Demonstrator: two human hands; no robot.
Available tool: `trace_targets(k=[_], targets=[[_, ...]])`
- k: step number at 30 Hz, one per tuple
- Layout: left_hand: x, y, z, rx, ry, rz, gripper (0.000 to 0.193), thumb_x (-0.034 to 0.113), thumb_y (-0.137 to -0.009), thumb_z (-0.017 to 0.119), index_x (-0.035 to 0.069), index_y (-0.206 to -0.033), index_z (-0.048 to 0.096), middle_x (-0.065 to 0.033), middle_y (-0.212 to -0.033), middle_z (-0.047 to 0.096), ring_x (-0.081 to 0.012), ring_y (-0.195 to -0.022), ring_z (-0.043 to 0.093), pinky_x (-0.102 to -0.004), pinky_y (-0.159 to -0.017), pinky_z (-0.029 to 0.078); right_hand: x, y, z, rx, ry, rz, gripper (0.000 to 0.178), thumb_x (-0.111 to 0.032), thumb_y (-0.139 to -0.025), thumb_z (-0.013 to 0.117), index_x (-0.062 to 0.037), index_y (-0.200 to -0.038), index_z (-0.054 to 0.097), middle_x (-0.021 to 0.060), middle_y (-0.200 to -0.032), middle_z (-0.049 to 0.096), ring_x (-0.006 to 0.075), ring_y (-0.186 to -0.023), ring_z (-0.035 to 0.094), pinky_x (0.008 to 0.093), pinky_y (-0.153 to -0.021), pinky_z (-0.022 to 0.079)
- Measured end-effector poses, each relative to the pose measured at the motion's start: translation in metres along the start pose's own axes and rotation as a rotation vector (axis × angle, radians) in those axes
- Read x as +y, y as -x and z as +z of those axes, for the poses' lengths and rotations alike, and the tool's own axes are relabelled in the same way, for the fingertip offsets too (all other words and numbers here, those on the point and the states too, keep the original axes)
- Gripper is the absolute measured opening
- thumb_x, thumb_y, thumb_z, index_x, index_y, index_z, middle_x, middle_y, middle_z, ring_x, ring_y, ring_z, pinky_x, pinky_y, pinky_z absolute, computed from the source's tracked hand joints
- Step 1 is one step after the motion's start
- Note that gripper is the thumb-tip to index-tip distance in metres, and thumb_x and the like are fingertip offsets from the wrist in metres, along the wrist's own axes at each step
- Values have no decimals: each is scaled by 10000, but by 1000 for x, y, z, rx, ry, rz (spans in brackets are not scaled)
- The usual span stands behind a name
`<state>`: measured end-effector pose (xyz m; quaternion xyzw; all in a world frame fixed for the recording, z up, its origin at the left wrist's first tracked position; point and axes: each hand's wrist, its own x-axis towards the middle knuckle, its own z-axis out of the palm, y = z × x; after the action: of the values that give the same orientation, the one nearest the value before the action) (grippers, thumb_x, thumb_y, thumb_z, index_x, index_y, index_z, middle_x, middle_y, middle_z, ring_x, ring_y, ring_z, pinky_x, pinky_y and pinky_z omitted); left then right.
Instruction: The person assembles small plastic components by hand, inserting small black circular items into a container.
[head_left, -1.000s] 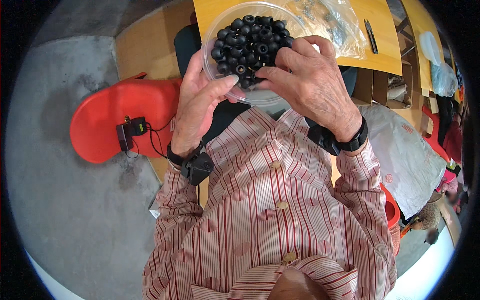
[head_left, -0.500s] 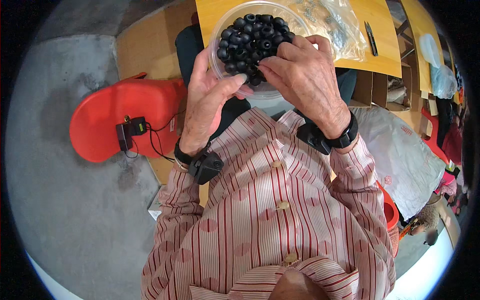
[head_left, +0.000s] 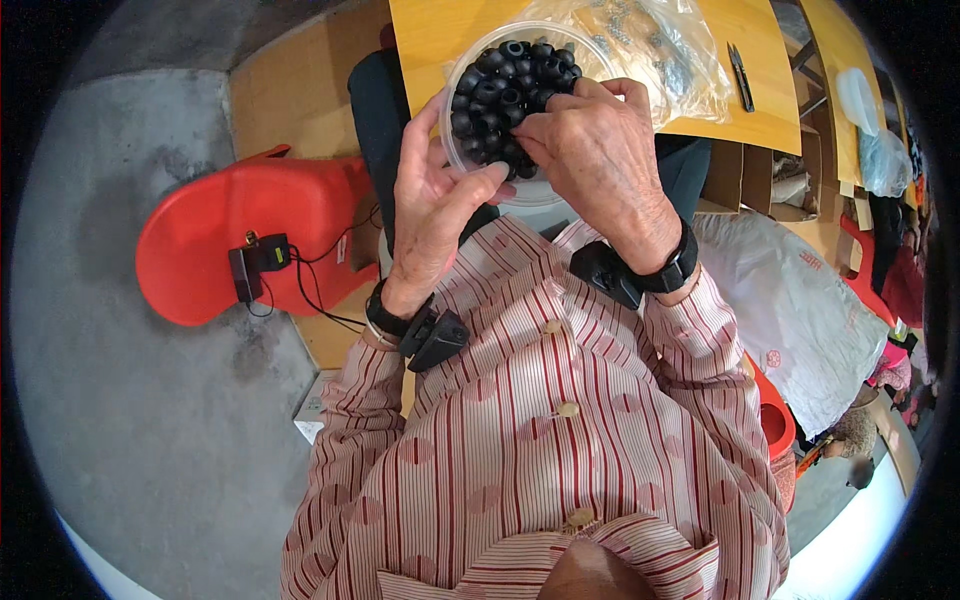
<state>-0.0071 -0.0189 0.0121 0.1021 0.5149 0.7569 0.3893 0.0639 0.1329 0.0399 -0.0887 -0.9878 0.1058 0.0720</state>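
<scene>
A round clear plastic tub (head_left: pixel 449 132) full of small black barrel-shaped pieces with holes (head_left: pixel 490 92) is tilted over the near edge of the wooden table (head_left: pixel 430 40). My left hand (head_left: pixel 435 195) grips the tub's left side, thumb at the near rim. My right hand (head_left: pixel 595 140) reaches over the tub's right side with curled fingers among the black pieces; its fingertips are partly hidden, and I cannot make out what they pinch. Behind the tub lies a clear plastic bag (head_left: pixel 680 60) with small metallic parts in it.
Dark-handled snips (head_left: pixel 741 78) lie at the table's right. A red chair (head_left: pixel 215 230) at the left bears a black adapter (head_left: pixel 245 272) with cables. On the right are a large white sack (head_left: pixel 800 310), cardboard boxes (head_left: pixel 730 178) and a red stool (head_left: pixel 772 415).
The tub has shifted a little right and tipped more to the right. My left hand has moved right with it, and my right hand slightly left.
</scene>
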Motion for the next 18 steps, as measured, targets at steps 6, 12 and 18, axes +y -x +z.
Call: trace_targets(k=[6,12,18], targets=[[-2,-2,-1,10,-19,36,737,-41,-791,601,25,-1415,214,-127,-1142,549,-173,-960,611,-298,-752,558,-3,1,7,19,-98,-42,74,-189,-692,649,-141,-719,698,8,-706,630,209,-804,588,425,-840,377],[-1,-1,-6,16,8,9,735,-38,-789,600,27,-1411,214,-144,-1160,541,-191,-984,602,-309,-751,563,1,4,10,13,-187,-57,86,-176,-694,649,-128,-751,691,18,-678,626,209,-780,580,408,-825,380],[-1,1,-3,17,81,24,731,-49,-788,589,40,-1409,214,-161,-1184,527,-211,-992,601,-345,-754,577,-3,3,1,7,30,-99,148,-177,-733,692,-119,-869,706,-2,-695,609,179,-760,565,387,-851,386]])
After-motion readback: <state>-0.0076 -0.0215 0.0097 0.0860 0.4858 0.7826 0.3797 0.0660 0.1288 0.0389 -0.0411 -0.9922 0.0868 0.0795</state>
